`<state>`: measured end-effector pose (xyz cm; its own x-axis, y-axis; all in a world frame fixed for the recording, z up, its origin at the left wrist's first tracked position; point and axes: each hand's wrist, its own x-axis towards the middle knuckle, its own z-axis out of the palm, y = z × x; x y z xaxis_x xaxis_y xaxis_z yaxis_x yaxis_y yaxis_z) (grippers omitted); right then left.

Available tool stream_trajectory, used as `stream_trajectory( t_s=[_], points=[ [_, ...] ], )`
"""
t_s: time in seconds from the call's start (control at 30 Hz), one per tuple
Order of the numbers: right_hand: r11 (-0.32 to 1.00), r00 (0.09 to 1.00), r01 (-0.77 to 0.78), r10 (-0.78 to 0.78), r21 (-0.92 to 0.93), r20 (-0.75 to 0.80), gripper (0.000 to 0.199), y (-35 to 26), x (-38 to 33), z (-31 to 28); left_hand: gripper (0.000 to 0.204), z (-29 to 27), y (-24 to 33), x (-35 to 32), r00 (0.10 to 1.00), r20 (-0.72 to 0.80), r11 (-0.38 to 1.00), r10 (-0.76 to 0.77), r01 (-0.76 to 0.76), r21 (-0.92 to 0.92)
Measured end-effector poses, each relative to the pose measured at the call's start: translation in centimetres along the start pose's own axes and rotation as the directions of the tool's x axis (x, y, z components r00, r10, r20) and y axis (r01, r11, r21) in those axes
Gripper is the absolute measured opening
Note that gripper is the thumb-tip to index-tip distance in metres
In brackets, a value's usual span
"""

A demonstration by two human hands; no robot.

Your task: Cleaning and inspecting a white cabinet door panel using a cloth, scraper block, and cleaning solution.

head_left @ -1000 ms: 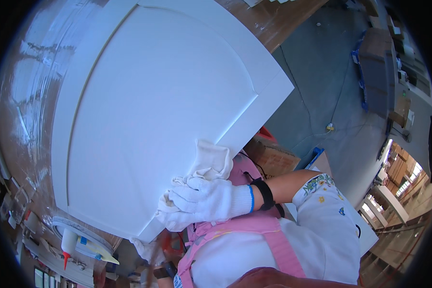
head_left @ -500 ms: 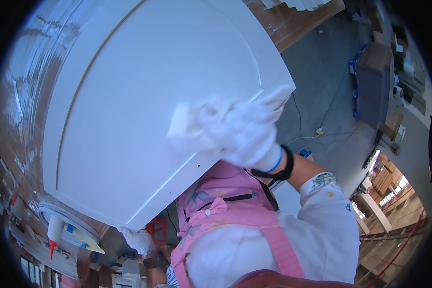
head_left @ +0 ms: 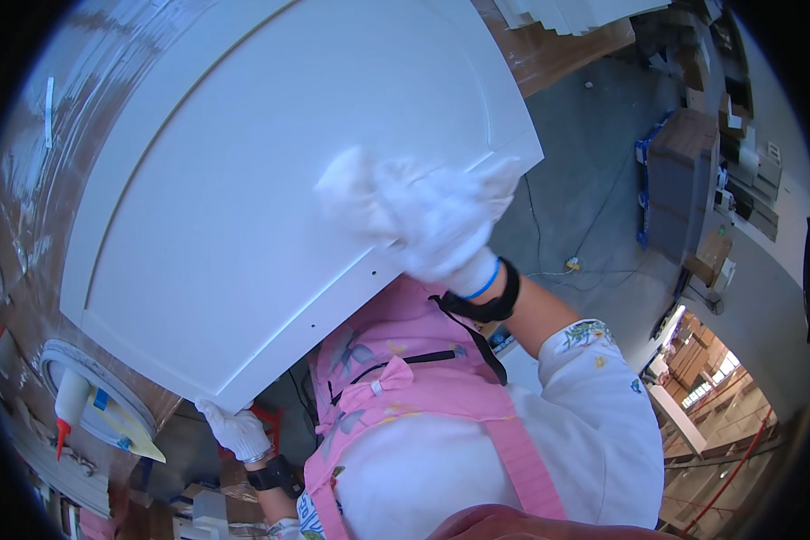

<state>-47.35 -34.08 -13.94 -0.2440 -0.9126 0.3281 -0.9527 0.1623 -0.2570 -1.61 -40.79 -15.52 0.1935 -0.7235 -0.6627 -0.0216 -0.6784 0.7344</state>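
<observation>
White panel (head_left: 270, 198) across the counter (head_left: 553, 58), apparently mid-wipe, with cloth (head_left: 344, 180) probably gripped, through blur, in the right hand (head_left: 441, 220) over the near edge, left hand (head_left: 234, 432) clamped on the near left corner, and no mark dividing finished from unfinished.

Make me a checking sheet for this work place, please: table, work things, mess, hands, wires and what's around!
Surface: brown table, with shiny clear film at the left.
Work things: big white panel, with two small dark holes along its near edge; white cloth, blurred.
Mess: white bottle with a red tip; yellow sheet beside it.
Hands: left hand, gloved, at a panel corner; right hand, gloved and blurred, holds the cloth over the panel.
Wires: thin dark wire and yellow plug, on the floor.
Around: grey floor; brown stack.
</observation>
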Motion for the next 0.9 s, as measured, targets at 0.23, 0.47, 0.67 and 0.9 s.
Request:
stream_trajectory(
  t_s=[0.23, 0.47, 0.67, 0.9],
  points=[
    [0.671, 0.936, -0.111, -0.177, 0.733, 0.303, 0.051, -5.6, 0.0, -2.5, 0.060, -0.5, -0.5, 0.3, 0.999, -0.046, 0.998, 0.023, -0.021, 0.058],
    [0.446, 0.919, -0.395, 0.186, 0.803, 0.348, 0.020, 4.5, -0.5, -8.3, 0.054, -0.3, 0.0, -0.2, 0.999, -0.041, 0.999, -0.003, 0.005, 0.044],
    [0.952, 0.946, -0.216, 0.148, 0.218, 0.289, 0.039, 7.5, 0.8, -6.1, 0.049, -0.8, -0.8, 0.7, 0.998, -0.050, 0.997, 0.037, -0.033, 0.070],
    [0.996, 0.990, 0.025, -0.036, 0.086, 0.134, 0.054, 2.7, 0.8, -2.4, 0.044, -0.4, -0.8, 0.2, 0.999, -0.032, 1.000, 0.001, -0.002, -0.023]
  ],
)
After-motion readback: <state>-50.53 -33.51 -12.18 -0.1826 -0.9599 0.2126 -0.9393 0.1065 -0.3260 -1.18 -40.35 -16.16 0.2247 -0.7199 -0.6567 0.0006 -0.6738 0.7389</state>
